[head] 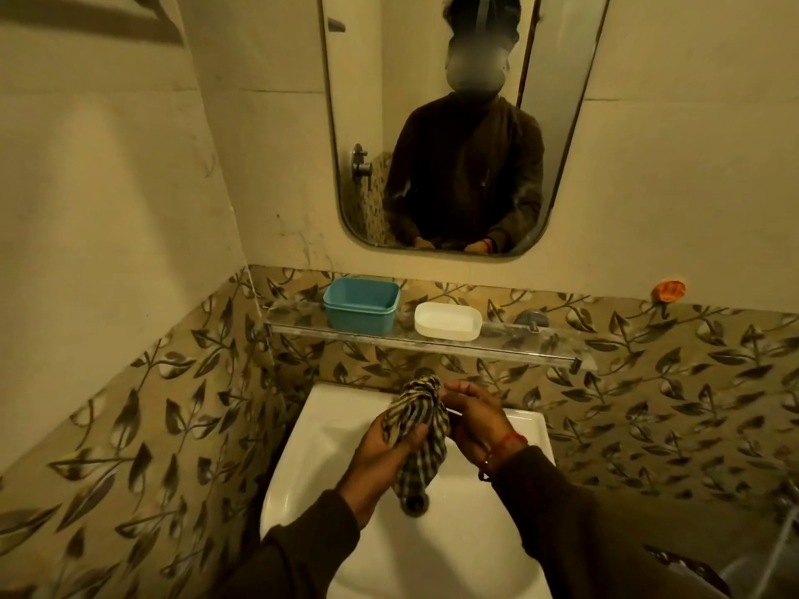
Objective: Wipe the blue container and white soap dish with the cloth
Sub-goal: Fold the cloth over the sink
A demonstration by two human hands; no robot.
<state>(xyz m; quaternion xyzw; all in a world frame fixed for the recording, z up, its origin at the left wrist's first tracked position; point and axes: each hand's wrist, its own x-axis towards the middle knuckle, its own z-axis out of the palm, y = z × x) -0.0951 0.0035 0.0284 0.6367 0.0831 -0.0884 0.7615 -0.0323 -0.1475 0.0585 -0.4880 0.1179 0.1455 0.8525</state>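
Checked cloth (421,430) is being gripped at lower centre by the left hand (382,453), fingers curled round it; the right hand (475,419), fingers loosely bent, is touching it.

Blue containers: one (361,310), which stood at the left end of the glass shelf (497,339).
White soap dishes: one (448,321), which sat near the middle of the shelf, just right of the blue container.
Cloths: one checked cloth (421,430), which was held over the sink.
Hands: two, the left hand (385,451) and the right hand (475,415), both at the cloth.
Sinks: one white sink (320,430).
Shelves: one.
Mirrors: one (415,80), on the wall above the shelf.
Orange wall hooks: one (669,290), beyond the shelf's right end.
Red wrist threads: one (512,439), on the right wrist.
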